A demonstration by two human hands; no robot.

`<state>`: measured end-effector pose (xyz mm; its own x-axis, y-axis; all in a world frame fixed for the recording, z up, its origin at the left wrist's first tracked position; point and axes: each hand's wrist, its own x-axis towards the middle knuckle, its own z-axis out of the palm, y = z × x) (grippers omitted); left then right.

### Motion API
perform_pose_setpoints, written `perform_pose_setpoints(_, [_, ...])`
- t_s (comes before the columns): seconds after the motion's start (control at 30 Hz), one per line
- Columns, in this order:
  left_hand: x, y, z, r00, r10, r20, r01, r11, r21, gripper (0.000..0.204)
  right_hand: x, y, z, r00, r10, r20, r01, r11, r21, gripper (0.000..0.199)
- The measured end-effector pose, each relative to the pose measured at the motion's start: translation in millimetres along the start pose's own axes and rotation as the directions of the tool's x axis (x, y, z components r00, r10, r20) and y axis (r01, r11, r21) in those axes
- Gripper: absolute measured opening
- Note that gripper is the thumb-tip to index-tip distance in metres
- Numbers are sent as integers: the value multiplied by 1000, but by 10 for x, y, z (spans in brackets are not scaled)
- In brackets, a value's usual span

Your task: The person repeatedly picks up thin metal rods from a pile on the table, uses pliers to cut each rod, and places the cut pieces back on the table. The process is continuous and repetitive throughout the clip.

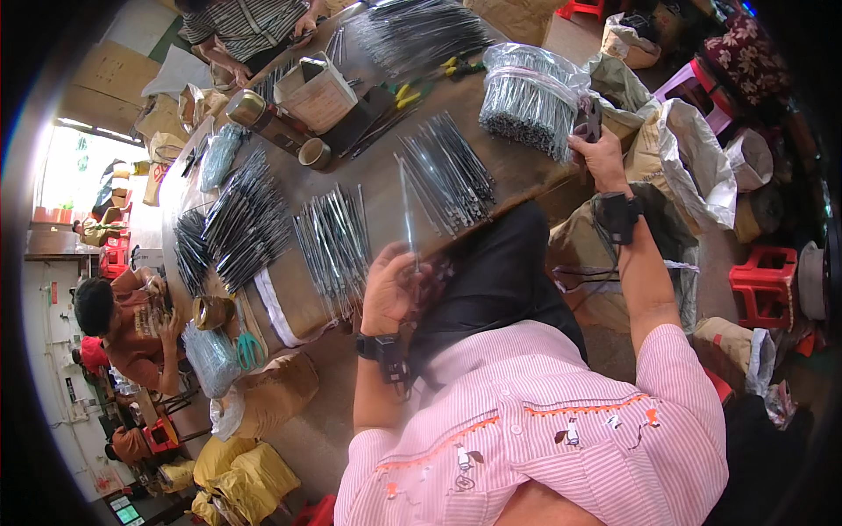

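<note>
At the left of the desk (381,162), a clear plastic bag (209,359) of thin rods rested by the rim, near teal-handled scissors (250,349). A broad pile of dark rods (248,223) slanted from lower left to upper right; next to it a smaller batch of rods (333,241) ran almost straight away from the person. Beyond these were a bronze-coloured canister (249,110), a small brown cup (314,153) and an off-white box (314,98) with contents too small to tell.

The left hand (388,289) was raised near the desk's front edge, its forearm coming up from below. Its fingers, partly blurred, were clamped on the lower end of a thin pale rod (407,206). That rod pointed away from the person, its long axis nearly upright in view, the tip leaning slightly left, between the batch and a fanned pile (447,171) slanting from upper left to lower right.

Farther right stood a thick bundle of rods (531,96) in clear plastic. Just beside it the right hand (602,159), on an outstretched forearm, had its fingers closed round a dark tool (593,123) pointing away from the person. To its right gaped a pale sack (688,167), contents hidden.
</note>
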<state>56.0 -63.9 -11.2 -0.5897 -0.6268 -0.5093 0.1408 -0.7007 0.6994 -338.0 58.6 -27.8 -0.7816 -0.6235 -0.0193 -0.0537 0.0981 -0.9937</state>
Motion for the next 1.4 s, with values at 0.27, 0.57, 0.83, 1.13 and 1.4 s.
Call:
perform_pose_setpoints(0.27, [-149,35,-14,999,-43,4,43,999,-6,20,-43,-21,-149,916,285,282,-392,786,478,13])
perform_pose_setpoints(0.57, [-73,-95,140,996,-69,64,63,993,99,30,-4,-85,89,831,265,489,-526,659,538,14])
perform_pose_setpoints(0.83, [-78,-133,193,989,-57,134,49,997,62,26,-1080,-324,622,828,225,513,-499,712,494,14])
perform_pose_setpoints(1.13, [-278,-225,550,963,44,266,-50,999,13,17,-1523,-692,919,898,89,431,-256,903,346,17])
perform_pose_setpoints(1.4, [-223,-160,636,936,197,293,-241,963,122,15,-1630,-682,984,875,110,471,-249,937,246,10])
